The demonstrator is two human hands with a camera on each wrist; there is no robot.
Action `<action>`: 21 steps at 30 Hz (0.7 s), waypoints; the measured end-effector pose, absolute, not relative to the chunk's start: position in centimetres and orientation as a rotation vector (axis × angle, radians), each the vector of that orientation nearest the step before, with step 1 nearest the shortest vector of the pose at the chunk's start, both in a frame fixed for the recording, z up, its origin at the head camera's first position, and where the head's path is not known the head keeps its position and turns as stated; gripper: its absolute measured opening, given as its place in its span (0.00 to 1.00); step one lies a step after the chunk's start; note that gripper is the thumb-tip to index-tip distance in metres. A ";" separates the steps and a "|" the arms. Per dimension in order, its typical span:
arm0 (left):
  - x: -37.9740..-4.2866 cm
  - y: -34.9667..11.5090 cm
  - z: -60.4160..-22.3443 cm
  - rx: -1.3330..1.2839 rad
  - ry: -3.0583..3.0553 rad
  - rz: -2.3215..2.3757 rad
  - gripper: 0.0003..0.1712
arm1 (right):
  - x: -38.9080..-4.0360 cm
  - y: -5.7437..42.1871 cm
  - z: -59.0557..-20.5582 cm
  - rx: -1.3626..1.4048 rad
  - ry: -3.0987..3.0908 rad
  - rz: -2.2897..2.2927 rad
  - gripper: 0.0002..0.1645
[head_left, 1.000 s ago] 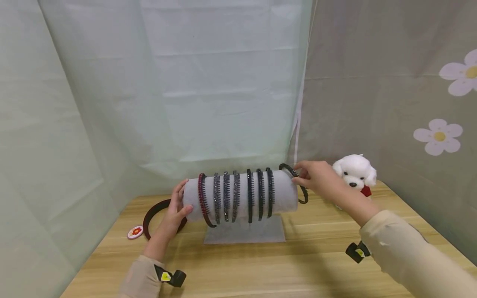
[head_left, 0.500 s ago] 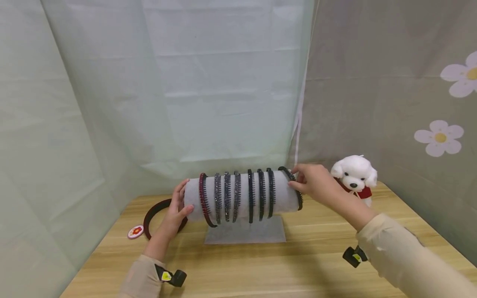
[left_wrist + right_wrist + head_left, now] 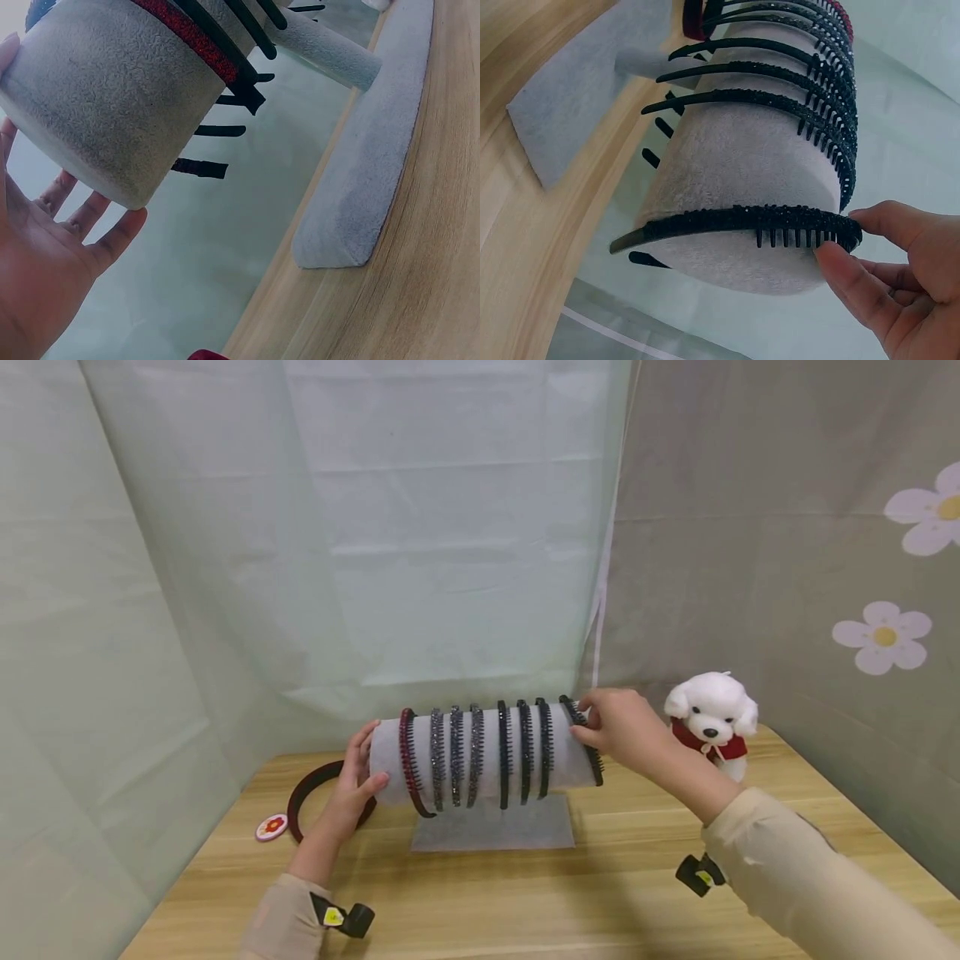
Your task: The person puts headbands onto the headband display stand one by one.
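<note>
A grey plush display roll [image 3: 566,756] lies crosswise on a stand with a flat grey base [image 3: 491,833]. My left hand [image 3: 351,792] holds the roll's left end, thumb in front and the other fingers behind it. At the right end, my right hand [image 3: 633,732] pinches the top of a black toothed headband [image 3: 705,220] between thumb and fingertip. That headband sits slanted around the roll, near its rim in the right wrist view. Several other headbands circle the roll: a red one [image 3: 408,756] at the left, grey glittery ones [image 3: 456,756] mid-roll, black ones [image 3: 524,752] to the right.
A dark red headband [image 3: 303,789] lies on the wooden table [image 3: 480,902] behind my left forearm. Beside it is a round badge with a red flower [image 3: 272,827]. A white plush dog [image 3: 712,706] in a red cape stands at the back right. Curtains hang behind.
My right hand has moved left with the black headband. It was tilted off the roll's right end and now sits around the roll, nearer the others. My left hand has stayed in place.
</note>
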State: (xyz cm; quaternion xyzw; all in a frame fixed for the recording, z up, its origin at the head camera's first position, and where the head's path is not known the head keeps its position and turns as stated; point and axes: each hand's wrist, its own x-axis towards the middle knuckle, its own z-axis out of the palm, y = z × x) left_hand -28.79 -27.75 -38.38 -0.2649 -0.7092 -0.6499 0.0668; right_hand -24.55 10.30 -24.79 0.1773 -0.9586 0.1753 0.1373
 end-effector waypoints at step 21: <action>-28.7 -27.9 -38.4 -0.801 -2.150 -1.953 0.39 | -24.3 11.6 -24.3 0.723 -2.762 0.368 0.33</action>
